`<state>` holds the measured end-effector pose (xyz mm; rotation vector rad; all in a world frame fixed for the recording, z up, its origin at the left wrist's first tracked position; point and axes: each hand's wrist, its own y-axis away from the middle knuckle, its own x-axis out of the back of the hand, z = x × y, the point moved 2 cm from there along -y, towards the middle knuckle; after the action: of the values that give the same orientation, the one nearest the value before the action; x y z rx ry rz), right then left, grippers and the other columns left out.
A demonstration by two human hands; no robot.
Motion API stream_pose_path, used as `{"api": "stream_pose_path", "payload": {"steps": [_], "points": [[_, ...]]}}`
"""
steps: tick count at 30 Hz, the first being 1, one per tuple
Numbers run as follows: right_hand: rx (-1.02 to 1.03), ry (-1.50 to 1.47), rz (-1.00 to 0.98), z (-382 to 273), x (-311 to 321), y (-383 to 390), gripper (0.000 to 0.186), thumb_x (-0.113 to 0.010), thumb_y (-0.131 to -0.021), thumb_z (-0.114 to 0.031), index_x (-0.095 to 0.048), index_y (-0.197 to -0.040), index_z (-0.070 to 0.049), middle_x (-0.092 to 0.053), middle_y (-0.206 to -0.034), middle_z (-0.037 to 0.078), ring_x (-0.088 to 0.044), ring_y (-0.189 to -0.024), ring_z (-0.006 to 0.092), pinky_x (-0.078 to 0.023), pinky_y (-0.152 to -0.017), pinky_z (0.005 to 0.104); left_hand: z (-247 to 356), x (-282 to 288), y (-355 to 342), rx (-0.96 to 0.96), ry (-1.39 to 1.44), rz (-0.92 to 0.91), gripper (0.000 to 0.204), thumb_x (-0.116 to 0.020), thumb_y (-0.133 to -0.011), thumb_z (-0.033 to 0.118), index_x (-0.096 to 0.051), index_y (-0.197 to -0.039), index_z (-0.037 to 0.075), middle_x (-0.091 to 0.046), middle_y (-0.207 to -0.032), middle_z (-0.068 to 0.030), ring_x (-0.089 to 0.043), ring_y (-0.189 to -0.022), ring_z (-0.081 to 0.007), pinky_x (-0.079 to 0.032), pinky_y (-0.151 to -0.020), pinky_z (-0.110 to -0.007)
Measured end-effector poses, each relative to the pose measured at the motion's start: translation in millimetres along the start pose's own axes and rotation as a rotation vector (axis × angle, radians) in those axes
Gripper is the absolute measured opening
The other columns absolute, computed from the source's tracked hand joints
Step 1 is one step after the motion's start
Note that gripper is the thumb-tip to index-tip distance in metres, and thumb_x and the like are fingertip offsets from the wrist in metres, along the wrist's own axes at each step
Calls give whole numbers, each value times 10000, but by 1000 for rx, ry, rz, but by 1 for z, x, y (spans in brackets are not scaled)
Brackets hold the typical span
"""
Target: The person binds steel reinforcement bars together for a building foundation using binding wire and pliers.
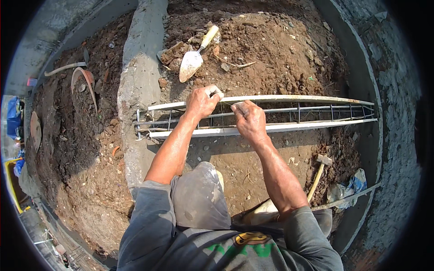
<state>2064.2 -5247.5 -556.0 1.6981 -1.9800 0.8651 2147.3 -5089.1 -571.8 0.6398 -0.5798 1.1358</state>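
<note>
Two pale boards (289,98) run crosswise over the dirt, with a steel rebar cage (322,113) between them, its left end lying on a concrete strip. My left hand (202,101) is at the far board, fingers closed in a pinch on what looks like thin tie wire (222,108). My right hand (249,120), just right of and nearer than the left, is also pinched at that wire over the cage; its fingertips are partly hidden. Beyond them a trowel (191,66) with a pale handle lies on the soil.
A concrete strip (139,63) crosses the dirt at left, and a concrete wall (393,135) bounds the right. A hammer (324,159) and crumpled plastic sack (343,193) lie at lower right. A hoe (63,69), an orange bucket (82,75) and blue material (14,119) are at left.
</note>
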Motion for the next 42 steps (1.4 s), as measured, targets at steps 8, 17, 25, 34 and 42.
{"api": "stream_pose_path", "payload": {"steps": [8,17,25,34,42], "points": [[-144,209,-87,11,10,-37,167,-606,-808,-186,-653,-778,-29,-625,-829,135,-621,-803,349,-491,-720,437,-9,-5,5,-130,76,116,178,-652,-821,279,-674,-840,103,-621,-650,-67,-573,-575,-173,-439,-564,-324],[-286,429,-425,22,-9,-105,248,-564,-710,-156,-703,-858,-12,-664,-912,230,-653,-882,354,-515,-793,413,-1,1,24,-544,33,291,87,-666,-756,59,-642,-834,29,-657,-865,-102,-634,-856,-281,-504,-765,-357],[164,501,-879,1,-67,-159,251,-575,-748,-185,-709,-892,-28,-678,-954,185,-657,-929,305,-521,-795,374,20,17,3,-900,-272,61,183,-636,-621,-5,-595,-774,86,-602,-769,-65,-622,-789,-261,-517,-665,-366],[103,286,-516,-21,5,-135,286,-649,-777,-200,-670,-1051,-123,-674,-880,142,-655,-860,284,-515,-773,378,23,17,-8,-749,-406,-61,69,-637,-693,52,-612,-751,78,-603,-737,-99,-625,-685,-308,-510,-599,-405],[-285,-27,-51,44,95,-35,290,-625,-838,-210,-648,-1052,-15,-656,-990,177,-643,-920,284,-490,-808,370,54,5,-25,-245,-691,-203,166,-646,-758,175,-678,-827,28,-660,-808,-186,-651,-796,-359,-516,-723,-448]]}}
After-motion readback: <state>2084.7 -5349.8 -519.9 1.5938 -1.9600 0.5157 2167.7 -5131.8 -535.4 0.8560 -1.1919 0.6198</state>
